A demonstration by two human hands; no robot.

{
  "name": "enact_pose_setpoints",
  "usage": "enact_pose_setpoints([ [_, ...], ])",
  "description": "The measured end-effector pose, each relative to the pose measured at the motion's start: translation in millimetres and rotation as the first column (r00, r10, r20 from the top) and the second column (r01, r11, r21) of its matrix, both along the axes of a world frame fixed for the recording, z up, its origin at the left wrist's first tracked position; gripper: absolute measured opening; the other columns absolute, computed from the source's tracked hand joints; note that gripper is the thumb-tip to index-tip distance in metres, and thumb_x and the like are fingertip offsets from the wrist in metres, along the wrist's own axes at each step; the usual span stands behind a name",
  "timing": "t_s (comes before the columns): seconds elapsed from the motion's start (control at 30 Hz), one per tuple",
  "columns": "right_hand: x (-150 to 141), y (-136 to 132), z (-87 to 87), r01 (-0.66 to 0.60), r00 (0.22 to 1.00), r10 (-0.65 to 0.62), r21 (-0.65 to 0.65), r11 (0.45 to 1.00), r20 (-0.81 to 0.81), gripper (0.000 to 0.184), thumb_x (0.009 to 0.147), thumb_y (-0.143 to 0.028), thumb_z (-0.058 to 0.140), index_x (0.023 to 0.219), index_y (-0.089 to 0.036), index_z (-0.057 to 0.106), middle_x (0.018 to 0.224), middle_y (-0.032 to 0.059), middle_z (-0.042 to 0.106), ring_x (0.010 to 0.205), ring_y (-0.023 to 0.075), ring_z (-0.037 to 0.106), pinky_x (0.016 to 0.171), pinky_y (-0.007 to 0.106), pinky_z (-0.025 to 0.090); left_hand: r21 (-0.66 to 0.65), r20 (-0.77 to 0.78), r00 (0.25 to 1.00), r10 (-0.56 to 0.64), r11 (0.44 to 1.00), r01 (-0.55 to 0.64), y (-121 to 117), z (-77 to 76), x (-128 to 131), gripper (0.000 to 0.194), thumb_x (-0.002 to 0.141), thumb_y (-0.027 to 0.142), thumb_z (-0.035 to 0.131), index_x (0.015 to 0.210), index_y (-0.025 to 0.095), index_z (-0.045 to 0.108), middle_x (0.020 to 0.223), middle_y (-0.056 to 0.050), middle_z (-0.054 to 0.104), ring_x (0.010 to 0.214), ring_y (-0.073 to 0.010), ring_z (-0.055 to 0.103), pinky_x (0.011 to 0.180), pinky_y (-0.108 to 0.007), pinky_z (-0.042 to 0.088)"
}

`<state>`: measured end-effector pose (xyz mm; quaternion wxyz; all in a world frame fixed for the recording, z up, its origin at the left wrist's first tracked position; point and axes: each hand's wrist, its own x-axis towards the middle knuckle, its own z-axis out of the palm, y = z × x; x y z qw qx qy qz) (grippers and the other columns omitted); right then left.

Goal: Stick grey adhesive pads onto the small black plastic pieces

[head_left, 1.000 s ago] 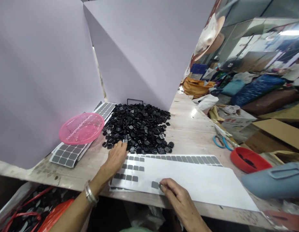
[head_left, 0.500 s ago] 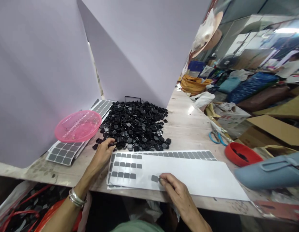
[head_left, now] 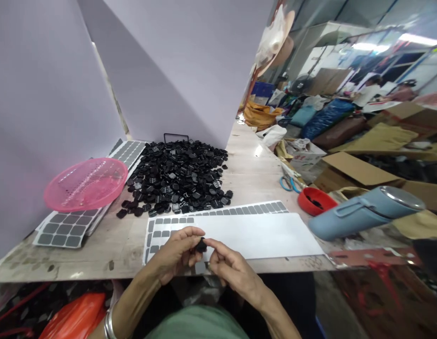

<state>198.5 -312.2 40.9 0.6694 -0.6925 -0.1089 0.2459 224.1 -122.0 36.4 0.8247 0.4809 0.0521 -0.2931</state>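
Note:
My left hand (head_left: 179, 252) pinches a small black piece (head_left: 201, 245) with rounded corners over the front of the white sheet (head_left: 254, 233). The index fingertip of my right hand (head_left: 232, 270) touches that piece from the right, while its thumb stands apart lower down. A grey rounded patch (head_left: 200, 268) shows between the hands; whether it lies on the sheet is unclear. Rows of grey stickers (head_left: 162, 234) line the sheet's left part, partly covered by my left hand. Behind lies a large heap of similar black pieces (head_left: 179, 174).
A pink basket (head_left: 86, 183) rests on more sticker sheets (head_left: 63, 229) at left. To the right are blue scissors (head_left: 289, 183), a red bowl (head_left: 315, 201) and a blue-grey bottle (head_left: 363, 212) lying tilted. Pale panels (head_left: 176, 70) stand behind the heap. People sit far back.
My left hand has come from the heap's front edge to the sheet with a black piece. My right hand has moved left from the sheet's stickers to meet it. The view has turned right.

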Motion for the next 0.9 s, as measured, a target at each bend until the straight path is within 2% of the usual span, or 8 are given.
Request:
enact_pose_setpoints([
  [0.17, -11, -15, -4.4, -0.042, 0.996, 0.044, 0.036, 0.998, -0.082, 0.044, 0.082, -0.021, 0.053, 0.126, -0.023, 0.056, 0.077, -0.003, 0.052, 0.057, 0.008, 0.044, 0.052, 0.02, 0.038, 0.097, -0.016, 0.994, -0.111, 0.989, 0.112, -7, 4.8, -10, 0.045, 0.063, 0.018, 0.077, 0.103, 0.015, 0.057, 0.073, 0.003, 0.059, 0.054, -0.005, 0.053, 0.048, -0.015, 0.037],
  [0.27, -13, -17, -4.1, -0.074, 0.995, 0.075, 0.022, 0.997, -0.073, 0.043, 0.081, -0.022, 0.055, 0.124, -0.023, 0.059, 0.077, -0.0025, 0.053, 0.06, 0.0093, 0.046, 0.053, 0.02, 0.039, 0.122, 0.028, 0.996, -0.082, 0.99, 0.078, -14, 2.2, -13, 0.043, 0.06, 0.018, 0.079, 0.097, 0.014, 0.057, 0.067, 0.005, 0.057, 0.047, -0.003, 0.047, 0.046, -0.015, 0.035],
  [0.33, -12, -18, -2.5, -0.029, 0.999, 0.028, -0.017, 0.999, -0.033, 0.039, 0.084, -0.024, 0.054, 0.122, -0.022, 0.06, 0.077, -0.0021, 0.054, 0.06, 0.0094, 0.047, 0.054, 0.021, 0.04, 0.171, 0.039, 0.998, -0.046, 0.984, 0.039, -17, 0.2, -14, 0.042, 0.06, 0.021, 0.08, 0.096, 0.015, 0.058, 0.069, 0.005, 0.059, 0.05, -0.0039, 0.049, 0.047, -0.015, 0.037],
  [0.4, -12, -18, -0.1, 0.081, 0.995, -0.077, -0.079, 0.994, 0.063, 0.035, 0.088, -0.029, 0.052, 0.121, -0.02, 0.06, 0.077, -0.0013, 0.055, 0.06, 0.0101, 0.048, 0.056, 0.022, 0.042, 0.215, 0.045, 0.999, -0.03, 0.976, 0.02, -19, -0.7, -14, 0.044, 0.059, 0.022, 0.08, 0.097, 0.015, 0.058, 0.073, 0.003, 0.062, 0.053, -0.0057, 0.052, 0.049, -0.016, 0.039],
  [0.47, -11, -17, 2.1, 0.22, 0.956, -0.178, -0.167, 0.961, 0.234, 0.032, 0.091, -0.031, 0.05, 0.118, -0.019, 0.061, 0.08, 0.0005, 0.058, 0.064, 0.0124, 0.053, 0.061, 0.024, 0.045, 0.227, 0.044, 0.999, -0.026, 0.974, 0.016, -19, -0.8, -14, 0.048, 0.058, 0.022, 0.081, 0.099, 0.015, 0.057, 0.075, 0.001, 0.065, 0.052, -0.0064, 0.054, 0.048, -0.017, 0.039],
  [0.6, -11, -9, 1.2, 0.393, 0.807, -0.205, -0.244, 0.887, 0.554, 0.023, 0.094, -0.028, 0.045, 0.108, -0.019, 0.062, 0.09, 0.0061, 0.063, 0.08, 0.0179, 0.06, 0.073, 0.028, 0.048, 0.203, 0.036, 0.999, -0.026, 0.979, 0.019, -19, -0.4, -14, 0.049, 0.056, 0.022, 0.082, 0.095, 0.016, 0.052, 0.078, -0.003, 0.069, 0.048, -0.0066, 0.054, 0.042, -0.016, 0.035],
  [0.73, -11, -2, -3.5, 0.4, 0.735, -0.136, -0.264, 0.877, 0.664, 0.021, 0.096, -0.023, 0.041, 0.105, -0.019, 0.06, 0.086, 0.0059, 0.061, 0.079, 0.0178, 0.06, 0.071, 0.028, 0.048, 0.203, 0.033, 0.999, -0.036, 0.979, 0.028, -18, 0.7, -15, 0.044, 0.055, 0.021, 0.081, 0.088, 0.016, 0.051, 0.079, -0.003, 0.07, 0.047, -0.0077, 0.057, 0.04, -0.015, 0.034],
  [0.9, -10, 2, -4.5, 0.363, 0.708, -0.055, -0.296, 0.884, 0.704, 0.019, 0.096, -0.017, 0.039, 0.105, -0.019, 0.056, 0.087, 0.0049, 0.059, 0.079, 0.0169, 0.06, 0.069, 0.027, 0.047, 0.207, 0.03, 0.999, -0.024, 0.978, 0.018, -16, 2.3, -15, 0.042, 0.055, 0.018, 0.079, 0.088, 0.015, 0.052, 0.079, -0.002, 0.069, 0.046, -0.0066, 0.057, 0.04, -0.013, 0.034],
])
